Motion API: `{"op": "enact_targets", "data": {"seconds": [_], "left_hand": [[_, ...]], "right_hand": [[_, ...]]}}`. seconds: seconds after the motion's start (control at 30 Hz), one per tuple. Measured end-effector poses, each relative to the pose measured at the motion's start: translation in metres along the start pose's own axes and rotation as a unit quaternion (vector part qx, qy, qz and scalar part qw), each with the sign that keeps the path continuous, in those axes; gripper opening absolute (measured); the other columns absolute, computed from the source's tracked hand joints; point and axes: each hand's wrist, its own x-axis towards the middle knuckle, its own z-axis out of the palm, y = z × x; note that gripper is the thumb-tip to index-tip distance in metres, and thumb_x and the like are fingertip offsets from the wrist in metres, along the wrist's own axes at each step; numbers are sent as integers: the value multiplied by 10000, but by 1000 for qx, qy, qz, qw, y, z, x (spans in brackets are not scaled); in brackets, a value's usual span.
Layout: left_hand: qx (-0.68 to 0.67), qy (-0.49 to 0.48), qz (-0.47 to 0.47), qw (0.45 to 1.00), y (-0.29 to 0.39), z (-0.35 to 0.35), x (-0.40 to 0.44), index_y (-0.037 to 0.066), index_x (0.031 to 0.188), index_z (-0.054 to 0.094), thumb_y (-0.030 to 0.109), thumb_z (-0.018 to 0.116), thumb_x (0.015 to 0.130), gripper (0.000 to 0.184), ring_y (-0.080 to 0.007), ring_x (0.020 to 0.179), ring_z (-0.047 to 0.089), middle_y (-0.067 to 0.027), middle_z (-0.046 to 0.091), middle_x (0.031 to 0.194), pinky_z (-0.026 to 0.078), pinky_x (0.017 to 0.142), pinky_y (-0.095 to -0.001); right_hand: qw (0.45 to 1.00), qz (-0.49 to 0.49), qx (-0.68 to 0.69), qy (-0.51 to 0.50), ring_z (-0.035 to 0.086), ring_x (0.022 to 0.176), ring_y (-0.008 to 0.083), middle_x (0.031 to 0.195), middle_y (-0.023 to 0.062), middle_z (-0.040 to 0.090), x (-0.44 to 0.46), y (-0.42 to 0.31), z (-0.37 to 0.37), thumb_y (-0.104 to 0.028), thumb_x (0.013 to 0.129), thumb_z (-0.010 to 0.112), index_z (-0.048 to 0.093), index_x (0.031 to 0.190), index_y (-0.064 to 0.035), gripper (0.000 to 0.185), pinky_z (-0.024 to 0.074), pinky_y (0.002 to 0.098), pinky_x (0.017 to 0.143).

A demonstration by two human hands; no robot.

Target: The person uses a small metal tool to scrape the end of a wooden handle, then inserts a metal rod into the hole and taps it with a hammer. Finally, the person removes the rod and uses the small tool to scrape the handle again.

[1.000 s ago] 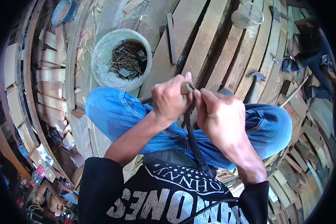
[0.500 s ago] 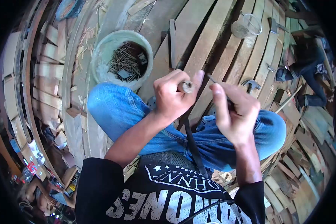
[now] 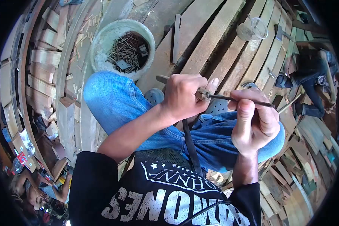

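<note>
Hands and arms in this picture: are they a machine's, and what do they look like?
No, they're human. The left hand and right hand have ordinary fingers, with no gloves, rings or wristbands visible. The forearms are bare below the black left sleeve and black right sleeve; neither sleeve shows markings.

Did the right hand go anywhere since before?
Yes, to the right: the right hand was left of the hammer before, and now it hides most of it.

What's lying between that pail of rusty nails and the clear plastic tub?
Between the pail and the tub lies a narrow wooden strip, then bare planks with dark gaps, as the head view shows.
</note>
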Motion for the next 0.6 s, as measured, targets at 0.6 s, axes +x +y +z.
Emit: {"op": "enact_targets", "data": {"seconds": [0.6], "left_hand": [[26,-17,-39,999,-2,-3,4,79,705,661,147,740,694,105,-326,593,631,-121,600,617,483,536,-412]], "right_hand": [[995,-12,-68,-65,650,644,199,770,91,693,4,-1,-4,-13,776,767,693,887,4,134,505,284,582]]}}
